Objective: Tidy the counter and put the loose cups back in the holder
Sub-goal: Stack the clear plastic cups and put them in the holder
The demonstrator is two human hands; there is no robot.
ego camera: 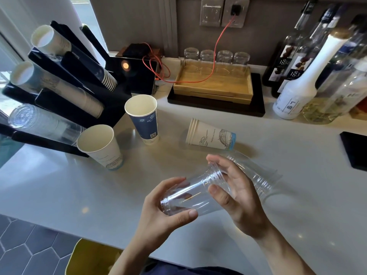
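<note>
Both my hands hold a stack of clear plastic cups (pixel 190 192) lying sideways above the counter. My left hand (pixel 158 211) grips its base end, and my right hand (pixel 236 195) grips the rim end. More clear cups (pixel 264 175) lie on the counter just behind my right hand. A blue paper cup (pixel 145 120) and a white paper cup (pixel 101 146) stand upright near the black cup holder (pixel 119 104) at the left. A short stack of white paper cups (pixel 211 134) lies on its side mid-counter.
The holder's slots carry stacks of paper and clear cups. A wooden tray (pixel 214 86) with upturned glasses sits at the back, with a red cable across it. Bottles (pixel 297 80) crowd the back right. A black pad (pixel 355 151) lies at the right edge.
</note>
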